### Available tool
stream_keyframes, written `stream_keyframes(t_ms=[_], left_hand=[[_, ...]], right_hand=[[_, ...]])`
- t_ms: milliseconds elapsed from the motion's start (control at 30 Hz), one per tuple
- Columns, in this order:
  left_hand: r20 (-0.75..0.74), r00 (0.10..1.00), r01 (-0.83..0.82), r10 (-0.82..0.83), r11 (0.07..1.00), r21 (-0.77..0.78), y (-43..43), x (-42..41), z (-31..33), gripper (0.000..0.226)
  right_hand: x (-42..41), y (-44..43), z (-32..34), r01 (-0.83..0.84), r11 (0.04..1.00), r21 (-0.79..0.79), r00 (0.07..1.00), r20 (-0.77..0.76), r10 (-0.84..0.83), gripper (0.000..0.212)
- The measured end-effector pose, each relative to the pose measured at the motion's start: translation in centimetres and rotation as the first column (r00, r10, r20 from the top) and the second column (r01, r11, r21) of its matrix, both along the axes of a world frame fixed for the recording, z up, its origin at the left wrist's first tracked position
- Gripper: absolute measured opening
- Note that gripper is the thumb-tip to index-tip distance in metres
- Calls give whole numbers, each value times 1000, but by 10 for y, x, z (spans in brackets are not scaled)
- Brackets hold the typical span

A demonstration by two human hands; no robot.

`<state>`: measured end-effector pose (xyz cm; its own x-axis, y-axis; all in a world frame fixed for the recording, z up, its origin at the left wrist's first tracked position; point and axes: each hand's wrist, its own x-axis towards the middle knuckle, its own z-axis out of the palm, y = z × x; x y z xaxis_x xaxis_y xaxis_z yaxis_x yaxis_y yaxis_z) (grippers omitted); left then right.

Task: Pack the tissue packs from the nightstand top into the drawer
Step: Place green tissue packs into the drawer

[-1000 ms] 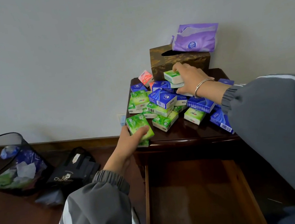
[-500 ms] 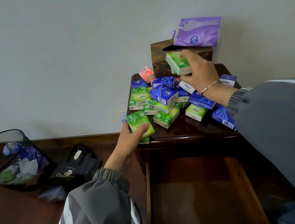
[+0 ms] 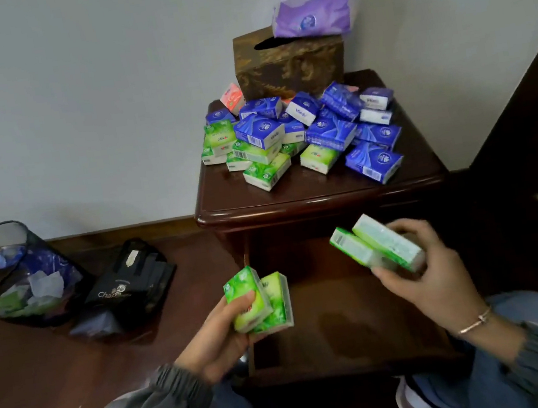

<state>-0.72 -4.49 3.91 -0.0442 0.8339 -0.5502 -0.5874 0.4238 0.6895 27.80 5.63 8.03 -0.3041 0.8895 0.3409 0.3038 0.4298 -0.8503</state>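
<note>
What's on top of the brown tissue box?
A purple tissue pack rests on the brown tissue box, covering the right of its top. The slot's left end shows; the rest is hidden.

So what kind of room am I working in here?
Most likely a bedroom, perhaps a hotel room: a dark wooden nightstand with an open drawer, a tissue box on top, and a mesh wastebasket beside it.

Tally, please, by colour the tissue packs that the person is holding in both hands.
Green rectangular plastic-wrapped tissue packs: 4 (2 in the left hand, 2 in the right hand)
Other colours: 0
Total: 4
</note>
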Motion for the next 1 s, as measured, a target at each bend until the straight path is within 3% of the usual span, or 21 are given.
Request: stream_keyframes(t_ms=[133,267,500,600,667,700,767,833,900,1000], left_hand=[[-175,981,46,-79,982,-185,12,11,-42,60],[-441,869,79,-224,943,-322,39,23,-82,60],[-519,708,229,-478,851,-472,55,34,-144,67],[-560,562,310,-609,783,-539,53,29,-156,76],[-588,413,350,-695,717,-603,54,26,-156,91],[-616,287,361,-734,678,-640,55,26,-154,100],[-707,-72,348,-703,647,-678,57,30,-148,105],[-772,-403,441,-492,635,-635,61,35,-143,92],[-749,-569,571,-339,493,-656,64,37,-140,71],[-615,-735,555,-286,267,-788,59,39,-143,56]], right_hand=[[6,-16,-52,29,986,-166,983,184,2,56],[9,-10,-79,17,973,-228,943,328,60,55],[14,7,-92,121,940,-319,949,314,-16,53],[14,11,-94,132,939,-319,954,298,-33,55],[12,12,-95,130,939,-318,952,303,-29,55],[10,13,-95,130,940,-316,950,310,-27,55],[7,14,-95,129,940,-317,943,333,-17,55],[2,15,-97,120,940,-321,940,342,-3,54],[-3,16,-98,108,942,-318,938,346,9,54],[-10,16,-99,80,952,-295,913,405,49,53]])
